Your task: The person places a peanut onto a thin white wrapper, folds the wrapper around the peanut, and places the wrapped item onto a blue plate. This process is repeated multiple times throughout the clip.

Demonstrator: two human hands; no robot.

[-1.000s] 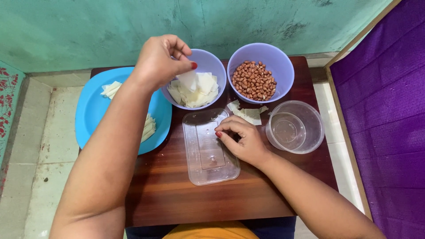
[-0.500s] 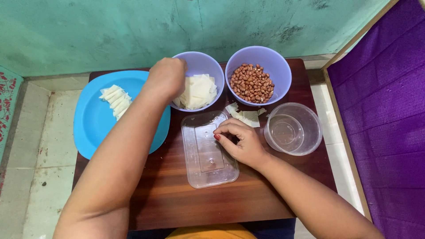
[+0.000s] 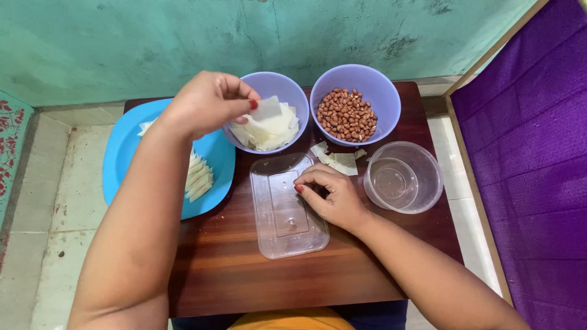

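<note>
Fingers [image 3: 244,104] of the left hand [image 3: 205,104] pinch one thin white sheet [image 3: 267,107] above the sheet bowl [image 3: 269,82] at 12 o'clock. Right hand [image 3: 330,195], fingers curled and holding nothing I can see, rests on the clear lid's [image 3: 284,211] 3 o'clock edge. That light grip could drop the sheet (it looks flimsy), or tear it. A nudged lid might slide toward the clear tub [image 3: 403,177].

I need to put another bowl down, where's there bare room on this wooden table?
The near strip of the wooden table, between the clear rectangular lid and the front edge, is bare. The far half is crowded: blue plate, two purple bowls, round clear container, both hands.
</note>
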